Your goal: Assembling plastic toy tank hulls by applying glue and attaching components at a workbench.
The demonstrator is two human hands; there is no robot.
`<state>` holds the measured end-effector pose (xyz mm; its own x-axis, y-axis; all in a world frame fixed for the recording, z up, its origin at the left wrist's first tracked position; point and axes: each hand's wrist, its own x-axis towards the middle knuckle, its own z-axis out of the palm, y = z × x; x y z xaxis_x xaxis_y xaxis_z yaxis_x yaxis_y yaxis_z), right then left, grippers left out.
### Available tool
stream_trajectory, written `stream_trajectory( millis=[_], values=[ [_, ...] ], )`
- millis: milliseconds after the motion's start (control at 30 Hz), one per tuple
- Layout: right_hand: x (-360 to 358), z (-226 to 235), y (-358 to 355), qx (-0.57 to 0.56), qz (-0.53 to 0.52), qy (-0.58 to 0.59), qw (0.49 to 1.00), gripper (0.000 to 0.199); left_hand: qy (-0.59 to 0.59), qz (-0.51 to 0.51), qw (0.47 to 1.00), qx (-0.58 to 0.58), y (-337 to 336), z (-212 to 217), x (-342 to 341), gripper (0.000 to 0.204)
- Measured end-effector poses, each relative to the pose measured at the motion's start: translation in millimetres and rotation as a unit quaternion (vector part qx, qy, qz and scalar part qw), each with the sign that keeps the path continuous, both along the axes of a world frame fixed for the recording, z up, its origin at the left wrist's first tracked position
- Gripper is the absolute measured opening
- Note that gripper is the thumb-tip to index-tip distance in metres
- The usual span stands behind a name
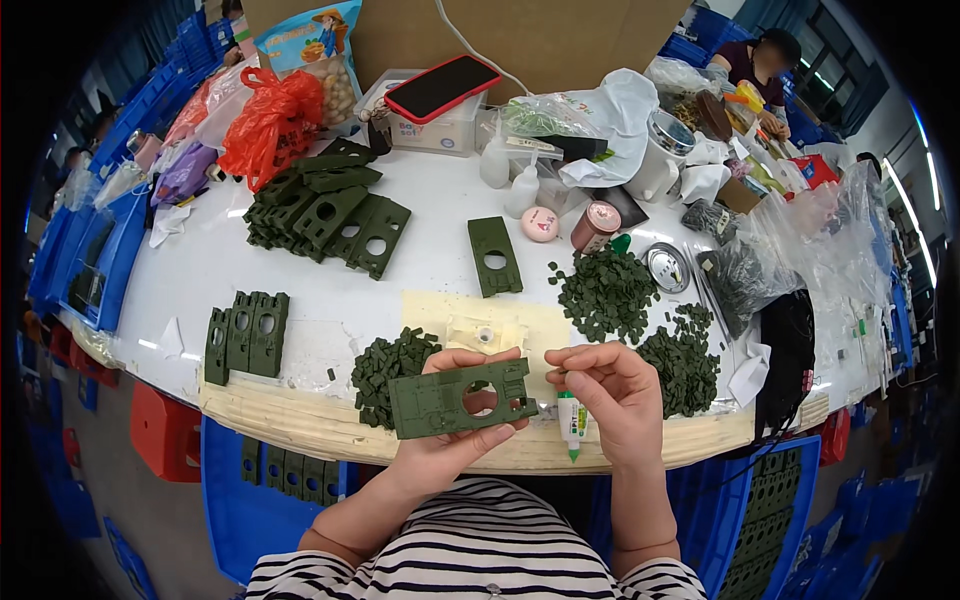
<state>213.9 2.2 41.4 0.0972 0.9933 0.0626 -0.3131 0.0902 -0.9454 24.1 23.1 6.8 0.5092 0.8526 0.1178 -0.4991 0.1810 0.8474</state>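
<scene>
My left hand (455, 450) grips a dark green plastic model hull plate (430, 400) with a large round hole, tilted above the table's front edge. To its right, my right hand (615, 390) is closed, thumb and fingertips pinched together; whatever is between them is too small to make out. A small white and green glue bottle (572, 420) with a green tip shows just below those fingertips, its tip toward me. Heaps of small dark green pieces lie on either side: one heap (385, 375) by the plate, another (682, 370) right of my right hand.
A larger heap of small pieces (605, 290) lies farther back. One hull plate (494, 257) sits mid-table; three stand at left (240, 335), and a stack (325, 215) lies behind. A phone (442, 88) rests on a clear box. Blue bins (225, 500) flank me below the table.
</scene>
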Motion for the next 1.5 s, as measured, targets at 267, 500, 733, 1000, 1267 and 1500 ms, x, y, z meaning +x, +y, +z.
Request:
stream_trajectory(
  millis=[267, 500, 733, 1000, 1267, 1500],
  values=[
    [2.6, 1.5, -0.9, -0.003, 0.025, -0.045, 0.999, 0.018, -0.021, -0.009, 1.000, -0.020, 3.8, 3.7, -3.7, 0.056],
    [3.5, -1.3, -1.7, -0.056, 0.035, -0.005, 0.998, 0.016, -0.044, -0.033, 0.998, -0.041, 3.7, 1.9, -7.7, 0.066],
    [7.3, 5.9, 0.7, -0.081, 0.061, -0.061, 0.993, 0.010, -0.110, -0.067, 0.988, -0.088, 9.0, -3.8, -13.2, 0.071],
    [0.8, 29.0, 12.8, 0.071, 0.121, -0.314, 0.939, 0.007, -0.059, -0.070, 0.993, -0.075, 14.9, 7.5, -21.3, 0.075],
    [-7.1, 28.0, 16.3, 0.064, 0.163, -0.340, 0.924, 0.006, -0.022, -0.032, 0.994, -0.104, 9.6, 8.7, -21.2, 0.077],
    [-8.5, 30.2, 18.1, 0.082, 0.165, -0.392, 0.901, 0.007, -0.021, -0.026, 0.994, -0.105, 10.6, 5.5, -21.9, 0.077]
  ],
)
